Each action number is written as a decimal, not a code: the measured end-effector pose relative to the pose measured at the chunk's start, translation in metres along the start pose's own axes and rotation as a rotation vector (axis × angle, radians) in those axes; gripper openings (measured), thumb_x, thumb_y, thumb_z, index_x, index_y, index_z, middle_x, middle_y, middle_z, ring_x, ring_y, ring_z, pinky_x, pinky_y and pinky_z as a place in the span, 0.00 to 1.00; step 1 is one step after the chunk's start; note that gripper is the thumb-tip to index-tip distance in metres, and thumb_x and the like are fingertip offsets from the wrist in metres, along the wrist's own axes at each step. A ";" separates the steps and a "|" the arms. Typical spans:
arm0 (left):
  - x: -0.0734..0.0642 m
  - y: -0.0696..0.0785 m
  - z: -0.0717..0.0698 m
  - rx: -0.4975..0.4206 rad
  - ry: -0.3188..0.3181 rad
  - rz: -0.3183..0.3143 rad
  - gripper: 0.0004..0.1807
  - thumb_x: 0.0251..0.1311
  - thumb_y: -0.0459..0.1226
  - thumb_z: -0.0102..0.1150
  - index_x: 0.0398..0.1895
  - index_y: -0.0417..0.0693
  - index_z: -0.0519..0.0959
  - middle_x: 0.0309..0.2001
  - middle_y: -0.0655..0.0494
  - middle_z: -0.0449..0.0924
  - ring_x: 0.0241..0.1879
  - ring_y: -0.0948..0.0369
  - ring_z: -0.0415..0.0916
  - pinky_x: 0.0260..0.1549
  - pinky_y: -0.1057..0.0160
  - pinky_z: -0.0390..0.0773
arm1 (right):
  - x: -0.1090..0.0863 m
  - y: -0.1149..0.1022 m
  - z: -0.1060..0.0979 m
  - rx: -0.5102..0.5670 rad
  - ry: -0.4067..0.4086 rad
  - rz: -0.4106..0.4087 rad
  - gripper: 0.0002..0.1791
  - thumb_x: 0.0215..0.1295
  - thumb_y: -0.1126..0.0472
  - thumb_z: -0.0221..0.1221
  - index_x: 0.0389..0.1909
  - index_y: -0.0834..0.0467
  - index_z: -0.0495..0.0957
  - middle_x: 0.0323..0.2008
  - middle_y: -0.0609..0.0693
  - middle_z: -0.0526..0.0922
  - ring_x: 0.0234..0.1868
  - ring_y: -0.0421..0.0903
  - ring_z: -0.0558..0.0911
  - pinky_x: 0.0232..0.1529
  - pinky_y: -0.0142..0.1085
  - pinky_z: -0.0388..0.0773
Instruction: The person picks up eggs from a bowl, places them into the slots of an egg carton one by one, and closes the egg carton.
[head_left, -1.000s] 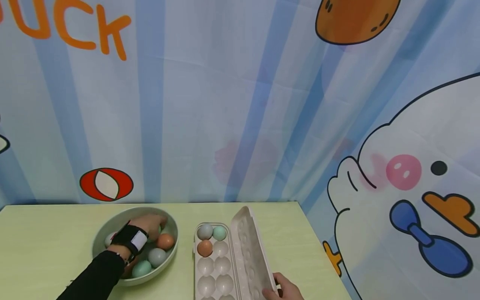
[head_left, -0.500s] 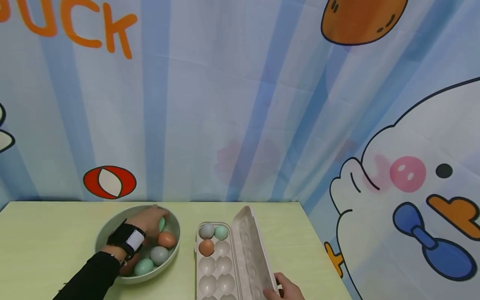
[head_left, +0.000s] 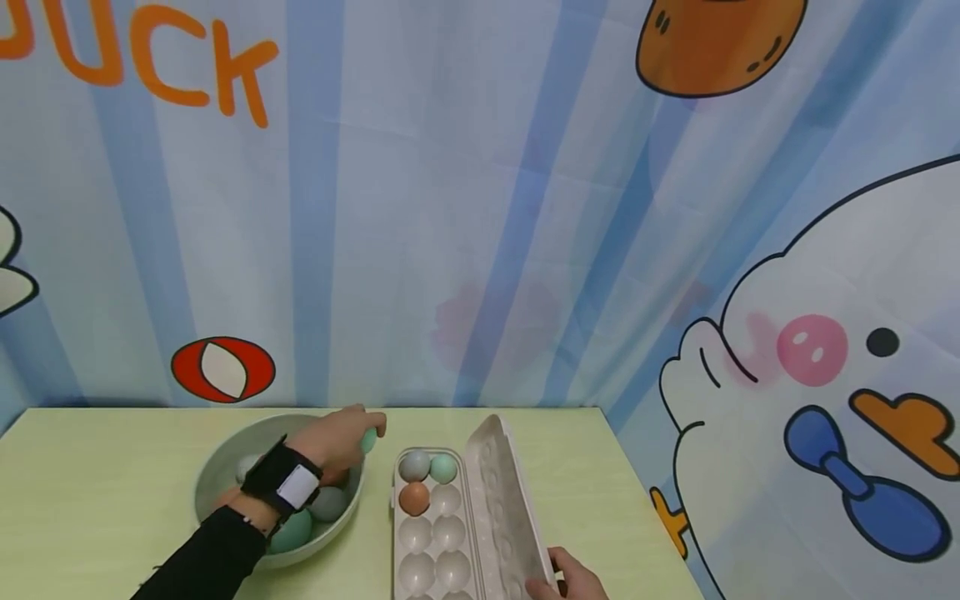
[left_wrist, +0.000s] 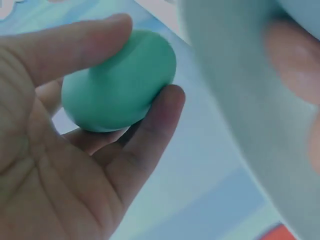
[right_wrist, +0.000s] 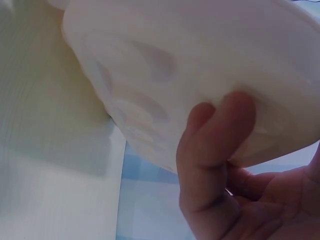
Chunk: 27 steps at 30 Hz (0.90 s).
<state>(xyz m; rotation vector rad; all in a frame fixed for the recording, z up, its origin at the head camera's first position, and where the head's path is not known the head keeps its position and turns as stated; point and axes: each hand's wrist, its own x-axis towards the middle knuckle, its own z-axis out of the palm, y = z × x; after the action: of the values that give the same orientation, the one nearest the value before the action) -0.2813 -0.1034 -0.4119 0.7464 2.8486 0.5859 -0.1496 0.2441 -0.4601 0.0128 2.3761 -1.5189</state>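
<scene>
Over the right rim of a pale grey-green bowl (head_left: 213,450), my left hand (head_left: 337,439) pinches a green egg (head_left: 368,440). The left wrist view shows this egg (left_wrist: 122,82) between thumb and fingertips, apart from the bowl wall. More eggs, green, grey and brown, lie in the bowl, partly hidden by the hand and wrist. Right of it stands an open egg carton (head_left: 432,533). Its far end holds a grey egg (head_left: 414,465), a green egg (head_left: 443,468) and a brown egg (head_left: 414,498). My right hand (head_left: 572,575) grips the edge of the raised carton lid (head_left: 504,504).
A pale yellow table (head_left: 112,492) carries the bowl and carton. Several carton cups in front of the brown egg hold nothing. A printed curtain (head_left: 390,208) hangs behind the table. The carton's near end is cut off by the frame.
My left hand has risen out of the bowl and moved right to its rim, carrying the green egg. The right hand keeps its hold on the lid.
</scene>
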 end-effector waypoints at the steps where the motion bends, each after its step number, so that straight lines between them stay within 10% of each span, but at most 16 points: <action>1: 0.002 0.005 0.001 -0.015 0.000 0.017 0.17 0.52 0.22 0.58 0.43 0.47 0.75 0.40 0.47 0.72 0.31 0.56 0.67 0.29 0.58 0.71 | 0.000 0.000 0.000 0.001 0.000 0.001 0.22 0.62 0.60 0.58 0.48 0.74 0.69 0.34 0.51 0.76 0.35 0.51 0.81 0.35 0.46 0.79; 14: 0.031 0.053 0.041 -0.074 0.027 0.176 0.16 0.53 0.25 0.61 0.43 0.48 0.75 0.37 0.50 0.69 0.29 0.59 0.66 0.28 0.59 0.68 | 0.003 0.000 0.004 -0.054 0.022 0.005 0.21 0.62 0.60 0.58 0.48 0.72 0.70 0.35 0.52 0.77 0.34 0.51 0.81 0.33 0.46 0.79; 27: 0.046 0.064 0.093 0.086 0.080 0.257 0.15 0.50 0.32 0.67 0.41 0.53 0.77 0.37 0.53 0.74 0.31 0.60 0.72 0.22 0.64 0.69 | 0.002 0.002 0.002 -0.035 0.027 0.003 0.21 0.61 0.60 0.59 0.48 0.72 0.70 0.35 0.53 0.78 0.34 0.51 0.82 0.32 0.46 0.80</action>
<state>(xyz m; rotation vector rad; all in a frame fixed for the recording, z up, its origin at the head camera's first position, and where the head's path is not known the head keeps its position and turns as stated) -0.2722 0.0016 -0.4726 1.1407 2.8872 0.5382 -0.1504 0.2429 -0.4630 0.0290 2.4224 -1.4842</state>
